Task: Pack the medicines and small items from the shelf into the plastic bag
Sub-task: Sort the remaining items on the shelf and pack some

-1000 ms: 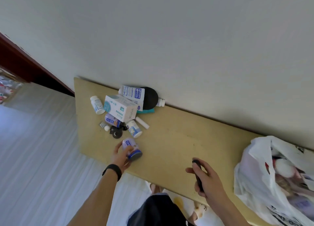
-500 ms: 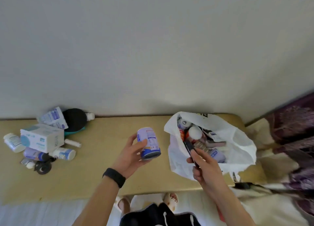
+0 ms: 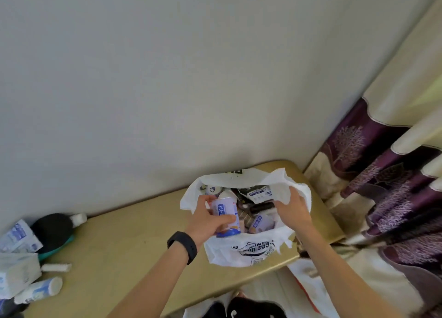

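left hand (image 3: pixel 205 219) grips white-and-blue can (image 3: pixel 227 218) over plastic bag (image 3: pixel 251 253) mouth, on shelf (image 3: pixel 134 241) | right hand (image 3: pixel 290 207) pinches rim wide | advice: lower can into a gap before releasing, rim held high

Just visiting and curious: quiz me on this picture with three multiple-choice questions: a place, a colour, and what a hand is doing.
1. Where is the white-and-blue can?
A) on the floor
B) at the open mouth of the plastic bag
C) on a chair

2. What colour is the wristband?
A) red
B) white
C) black

3. What is the right hand doing?
A) gripping the bag's rim
B) pointing upward
C) holding a cup

Answers:
B: the left hand holds it there.
C: a black band circles the left wrist.
A: its fingers curl over the white rim.
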The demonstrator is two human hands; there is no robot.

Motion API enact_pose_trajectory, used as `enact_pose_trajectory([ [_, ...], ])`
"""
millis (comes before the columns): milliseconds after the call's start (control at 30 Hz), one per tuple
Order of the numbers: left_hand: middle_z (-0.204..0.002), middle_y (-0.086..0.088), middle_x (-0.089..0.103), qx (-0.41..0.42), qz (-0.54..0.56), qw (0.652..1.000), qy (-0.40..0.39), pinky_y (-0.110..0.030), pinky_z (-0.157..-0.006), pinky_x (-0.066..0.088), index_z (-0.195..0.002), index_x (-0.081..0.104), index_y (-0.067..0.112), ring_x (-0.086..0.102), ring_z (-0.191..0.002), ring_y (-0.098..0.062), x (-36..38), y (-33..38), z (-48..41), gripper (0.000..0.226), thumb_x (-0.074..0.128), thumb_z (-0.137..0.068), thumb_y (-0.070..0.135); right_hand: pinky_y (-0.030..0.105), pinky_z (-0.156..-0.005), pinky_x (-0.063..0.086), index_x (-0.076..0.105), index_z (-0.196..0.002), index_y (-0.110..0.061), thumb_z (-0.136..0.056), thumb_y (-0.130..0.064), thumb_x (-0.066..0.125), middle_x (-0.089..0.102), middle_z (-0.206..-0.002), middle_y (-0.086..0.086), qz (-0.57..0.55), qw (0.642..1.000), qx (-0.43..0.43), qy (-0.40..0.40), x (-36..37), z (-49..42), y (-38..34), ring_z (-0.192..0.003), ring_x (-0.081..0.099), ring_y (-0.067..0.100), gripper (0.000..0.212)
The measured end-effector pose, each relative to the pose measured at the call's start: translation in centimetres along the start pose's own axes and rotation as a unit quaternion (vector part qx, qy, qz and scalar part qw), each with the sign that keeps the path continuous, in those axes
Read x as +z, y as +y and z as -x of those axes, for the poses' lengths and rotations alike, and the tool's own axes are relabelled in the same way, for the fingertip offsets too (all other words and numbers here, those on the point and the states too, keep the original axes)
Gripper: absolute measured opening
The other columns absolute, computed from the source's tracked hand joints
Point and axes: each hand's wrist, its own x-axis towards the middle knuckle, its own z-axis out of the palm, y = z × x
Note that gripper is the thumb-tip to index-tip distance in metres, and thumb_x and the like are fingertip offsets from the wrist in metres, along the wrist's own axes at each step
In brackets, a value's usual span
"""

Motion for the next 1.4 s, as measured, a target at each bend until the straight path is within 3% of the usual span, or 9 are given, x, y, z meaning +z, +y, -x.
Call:
enact_pose_trajectory([
  [167,-0.108,-0.002,0.057,0.114,-0.261,0.958,-0.006,-0.039,-0.07,0.06,-0.115,0.039,0.037,0.066,-0.087,-0.021,4.3,0.2,-4.1,0.07,0.084,-0.062,0.021,0.03,-0.074,0.04,-0.006,-0.155,-0.033,-0.094,-0.028,0.057,-0.018,-0.162,0.012,0.074,0.996,-0.057,0.013,-2.5,-0.7,2.0,-0.104,0.061,0.033,0.088],
  [300,-0.127,-0.006,0.044,0.175,-0.583,0.792,-0.042,-0.045,-0.087,0.052,-0.13,0.031,0.037,0.052,-0.108,-0.03,7.9,-1.3,-7.0,0.068,0.073,-0.078,0.026,0.036,-0.084,0.051,-0.012,-0.153,-0.037,-0.093,-0.034,0.055,-0.025,-0.161,0.005,0.12,0.988,-0.094,0.014,-2.5,-0.5,3.2,-0.112,0.059,0.033,0.09],
  [367,-0.13,-0.006,0.042,0.171,-0.636,0.751,-0.056,-0.045,-0.087,0.051,-0.137,0.026,0.036,0.05,-0.111,-0.033,9.0,-2.7,-7.9,0.068,0.066,-0.083,0.024,0.041,-0.098,0.048,-0.012,-0.153,-0.039,-0.094,-0.035,0.054,-0.028,-0.16,0.0,0.142,0.984,-0.104,0.005,-2.2,0.1,3.8,-0.132,0.044,0.036,0.089],
  [567,-0.146,-0.005,0.036,0.187,-0.665,0.72,-0.059,-0.04,-0.095,0.044,-0.142,0.031,0.025,0.043,-0.124,-0.03,8.6,-5.7,-8.9,0.047,0.043,-0.097,0.028,0.041,-0.113,0.033,0.0,-0.156,-0.033,-0.097,-0.035,0.049,-0.012,-0.164,-0.006,0.129,0.985,-0.113,-0.02,-0.8,2.2,4.9,-0.147,0.021,0.029,0.077],
  [733,-0.149,0.0,0.039,0.241,-0.606,0.758,-0.027,-0.036,-0.106,0.038,-0.136,0.046,0.024,0.04,-0.132,-0.023,6.4,-5.0,-6.6,0.042,0.045,-0.094,0.029,0.032,-0.112,0.034,0.031,-0.152,-0.026,-0.096,-0.024,0.052,0.03,-0.158,-0.007,0.104,0.974,-0.201,0.006,0.9,4.6,3.9,-0.142,0.03,0.019,0.06],
  [867,-0.148,0.006,0.04,0.261,-0.529,0.805,0.06,-0.032,-0.106,0.037,-0.136,0.048,0.028,0.041,-0.133,-0.018,1.1,-5.9,-1.6,0.044,0.047,-0.092,0.031,0.042,-0.097,0.051,0.062,-0.127,-0.017,-0.093,-0.019,0.051,0.064,-0.127,0.001,0.074,0.936,-0.341,0.052,4.4,7.1,1.1,-0.118,0.049,0.017,0.037],
  [1000,-0.154,0.01,0.03,0.139,-0.457,0.856,0.198,-0.027,-0.11,0.029,-0.141,0.04,0.035,0.031,-0.139,-0.014,-7.8,-9.6,4.5,0.049,0.046,-0.093,0.03,0.026,-0.099,0.039,0.07,-0.116,-0.022,-0.087,-0.025,0.049,0.067,-0.118,-0.003,0.028,0.901,-0.434,-0.003,9.7,10.9,-3.3,-0.112,0.055,0.018,0.035],
  [1133,-0.156,0.006,0.026,-0.028,-0.399,0.864,0.306,-0.034,-0.112,0.033,-0.144,0.036,0.036,0.03,-0.141,-0.018,-16.8,-15.2,11.5,0.052,0.048,-0.093,0.031,0.014,-0.102,0.031,0.069,-0.115,-0.029,-0.085,-0.012,0.065,0.064,-0.12,-0.012,0.041,0.863,-0.49,-0.117,16.7,15.0,-6.9,-0.112,0.055,0.014,0.035],
  [1400,-0.157,0.003,0.024,-0.22,-0.296,0.858,0.357,-0.034,-0.113,0.033,-0.146,0.034,0.033,0.03,-0.141,-0.02,-29.2,-25.9,20.2,0.056,0.051,-0.092,0.032,0.01,-0.101,0.028,0.06,-0.128,-0.035,-0.09,-0.024,0.06,0.057,-0.13,-0.018,0.184,0.781,-0.521,-0.293,30.0,22.3,-12.2,-0.123,0.043,0.004,0.04],
])
